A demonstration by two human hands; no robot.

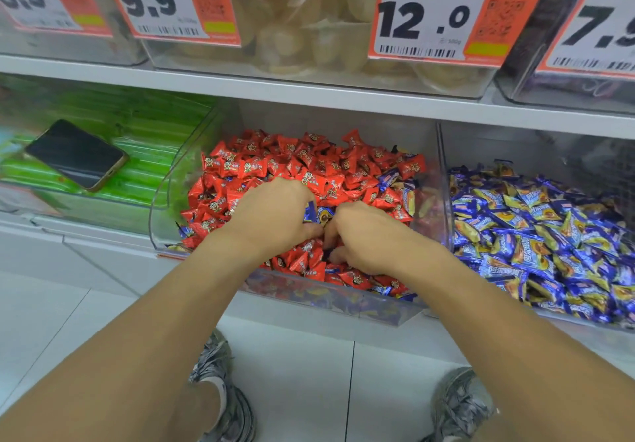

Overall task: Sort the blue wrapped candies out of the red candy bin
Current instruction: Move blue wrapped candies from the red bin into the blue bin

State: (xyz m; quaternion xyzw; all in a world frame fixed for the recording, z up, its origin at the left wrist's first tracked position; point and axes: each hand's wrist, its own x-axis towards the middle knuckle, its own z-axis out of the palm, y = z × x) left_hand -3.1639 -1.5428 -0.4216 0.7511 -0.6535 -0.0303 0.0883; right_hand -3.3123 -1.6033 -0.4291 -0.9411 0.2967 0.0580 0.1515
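Note:
A clear plastic bin (161, 197) on the lower shelf is heaped with red wrapped candies (309, 163). Stray blue wrapped candies (388, 178) lie among them, mostly at the right side and along the front wall. My left hand (271, 214) is buried in the middle of the heap, fingers curled around a blue wrapped candy (312, 213). My right hand (371, 235) sits just beside it, fingers dug down into the red candies, and whatever they pinch is hidden. A blue candy with a brown picture (325, 215) shows between the two hands.
To the right stands a bin full of blue wrapped candies (536, 235). On the left, a bin of green packets (137, 125) has a phone (75, 154) lying on it. Above are the shelf edge (309, 92), price tags and bins of pale sweets. My shoes rest on the tiled floor.

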